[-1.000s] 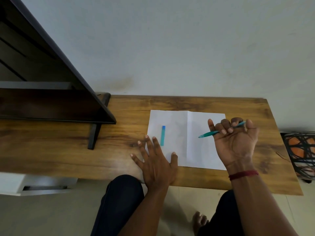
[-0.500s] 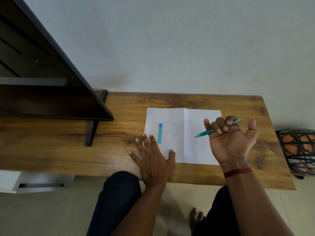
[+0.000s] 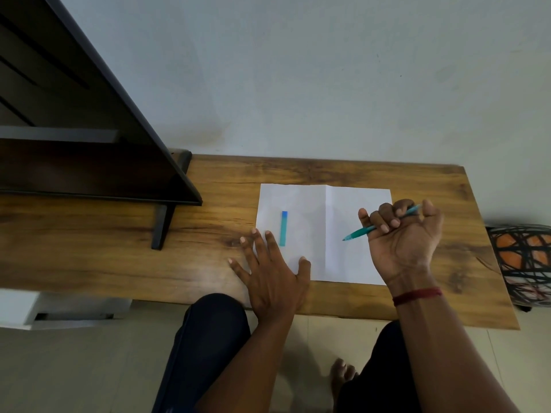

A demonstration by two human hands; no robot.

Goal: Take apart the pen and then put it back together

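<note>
A dark red thread band (image 3: 417,296), wound in several thin strands, circles the right wrist just behind the right hand (image 3: 402,242), and both forearms (image 3: 447,353) are bare down to the lower edge of the view. The left hand (image 3: 274,281) has short-trimmed nails on its fingers and thumb. Dark trousers (image 3: 190,371) cover the legs, the left leg (image 3: 214,329) reading as deep navy with a faint lighter line down its outer edge, the right leg (image 3: 384,368) as near black, and between them a bare foot (image 3: 343,375) shows its toes

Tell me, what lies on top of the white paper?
A teal pen cap lies on the paper. The left hand rests on its corner. The right hand, holding the pen, hides part.
</note>
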